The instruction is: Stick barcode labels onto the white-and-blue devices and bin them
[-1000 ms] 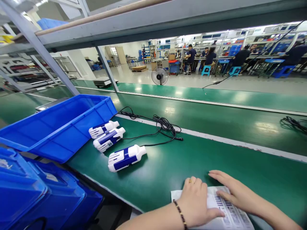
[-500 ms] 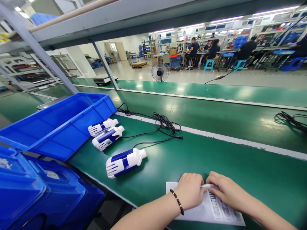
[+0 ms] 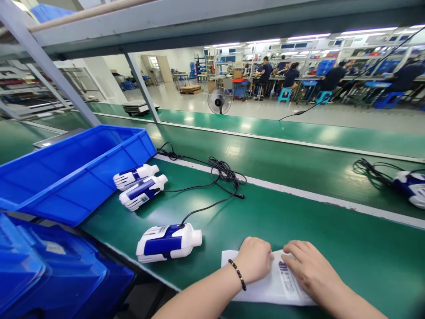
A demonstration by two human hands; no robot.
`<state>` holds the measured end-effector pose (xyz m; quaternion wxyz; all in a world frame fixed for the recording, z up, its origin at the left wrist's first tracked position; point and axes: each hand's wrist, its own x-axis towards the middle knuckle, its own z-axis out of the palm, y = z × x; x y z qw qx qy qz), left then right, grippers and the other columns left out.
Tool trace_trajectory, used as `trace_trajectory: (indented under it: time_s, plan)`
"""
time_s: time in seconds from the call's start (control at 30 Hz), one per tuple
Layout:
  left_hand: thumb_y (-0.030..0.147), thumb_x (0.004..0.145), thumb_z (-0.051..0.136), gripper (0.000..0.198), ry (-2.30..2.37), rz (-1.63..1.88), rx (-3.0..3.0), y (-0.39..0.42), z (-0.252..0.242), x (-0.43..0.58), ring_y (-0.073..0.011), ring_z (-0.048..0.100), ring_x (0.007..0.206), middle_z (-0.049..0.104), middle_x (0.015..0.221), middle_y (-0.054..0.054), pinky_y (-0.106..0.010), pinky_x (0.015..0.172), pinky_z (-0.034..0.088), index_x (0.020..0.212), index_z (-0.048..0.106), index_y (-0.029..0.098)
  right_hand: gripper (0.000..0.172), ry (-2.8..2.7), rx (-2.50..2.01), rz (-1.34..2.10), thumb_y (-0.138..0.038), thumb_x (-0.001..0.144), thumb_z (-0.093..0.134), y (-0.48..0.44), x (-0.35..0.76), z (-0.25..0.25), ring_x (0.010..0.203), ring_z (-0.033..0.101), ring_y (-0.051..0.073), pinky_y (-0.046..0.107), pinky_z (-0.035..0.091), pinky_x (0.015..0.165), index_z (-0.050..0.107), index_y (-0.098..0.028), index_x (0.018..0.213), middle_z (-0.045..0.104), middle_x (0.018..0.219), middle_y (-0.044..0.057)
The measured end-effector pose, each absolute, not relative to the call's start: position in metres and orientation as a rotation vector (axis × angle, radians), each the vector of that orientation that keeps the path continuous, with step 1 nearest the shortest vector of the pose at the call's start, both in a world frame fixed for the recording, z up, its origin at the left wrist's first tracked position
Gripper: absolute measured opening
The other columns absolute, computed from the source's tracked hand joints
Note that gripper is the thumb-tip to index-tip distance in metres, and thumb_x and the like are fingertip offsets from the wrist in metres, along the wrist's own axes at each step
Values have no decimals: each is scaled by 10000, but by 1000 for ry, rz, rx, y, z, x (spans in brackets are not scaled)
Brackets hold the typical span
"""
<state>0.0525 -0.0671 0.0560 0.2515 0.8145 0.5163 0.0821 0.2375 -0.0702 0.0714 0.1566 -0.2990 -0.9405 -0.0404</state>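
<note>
Both hands on label sheet (image 3: 265, 288), flat on desk (image 3: 299, 221)
Left hand (image 3: 254, 259) curled, pinning sheet's left edge; right hand (image 3: 307, 268) loose, fingertips resting; sheet likely thin, limp, tearable; lift by a corner.

Far ahead of my grip the green conveyor belt (image 3: 299, 164) runs across, with a white stripe along its near edge. Behind it lies a pale shiny floor (image 3: 252, 110), where a standing fan (image 3: 218, 101) stands. Further back, people sit on blue stools (image 3: 285, 94) at long workbenches, under rows of bright ceiling lights (image 3: 308, 36). Above my grip a grey metal shelf frame (image 3: 206, 26) crosses, held by slanted grey posts (image 3: 141, 86).
</note>
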Motion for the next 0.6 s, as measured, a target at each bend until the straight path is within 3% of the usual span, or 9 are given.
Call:
trace_trajectory:
  time_s: [0.17, 0.33, 0.4, 0.47, 0.53, 0.6]
  plan:
    - [219, 830, 400, 266, 1505, 227, 2190, -59, 54, 55, -232, 618, 853, 686, 871, -101, -366, 779, 463, 839, 650, 129, 233, -2607, -849, 128, -141, 841, 453, -82, 267, 128, 892, 572, 174, 287, 491, 705, 628, -248, 952, 599, 1004, 81]
    - [184, 825, 387, 263, 1512, 186, 2197, -60, 54, 59, -232, 599, 863, 665, 867, -114, -371, 784, 462, 853, 640, 120, 139, -2092, -1257, 251, -340, 836, 527, -77, 298, 163, 903, 609, 193, 316, 517, 757, 634, -379, 916, 616, 1030, 3]
    - [186, 825, 399, 250, 1501, 175, 2204, -64, 56, 59, -233, 590, 879, 652, 892, -108, -368, 780, 470, 872, 637, 124, 310, -1897, -1413, 268, -417, 831, 515, -58, 299, 158, 949, 606, 214, 370, 496, 840, 542, -392, 1139, 620, 1071, 7]
    - [200, 829, 417, 234, 1488, 161, 2214, -71, 57, 60, -235, 584, 890, 637, 924, -99, -370, 774, 481, 877, 636, 133, 594, -1899, -1540, 311, -444, 837, 478, -27, 296, 146, 996, 594, 231, 391, 488, 849, 279, -337, 1386, 604, 1136, 45]
    - [252, 837, 453, 207, 1482, 166, 2222, -78, 56, 59, -231, 580, 891, 623, 942, -80, -368, 765, 493, 875, 631, 154, 726, -2015, -1661, 232, -412, 845, 445, 14, 296, 134, 990, 594, 240, 369, 499, 785, 74, -262, 1452, 583, 1175, 85]
    - [374, 823, 516, 237, 1480, 279, 2299, -85, 54, 53, -227, 574, 902, 615, 970, -59, -371, 778, 498, 923, 617, 184, 759, -2128, -1814, -19, -343, 846, 436, 59, 304, 126, 954, 597, 244, 343, 487, 738, 7, -205, 1457, 565, 1192, 118]
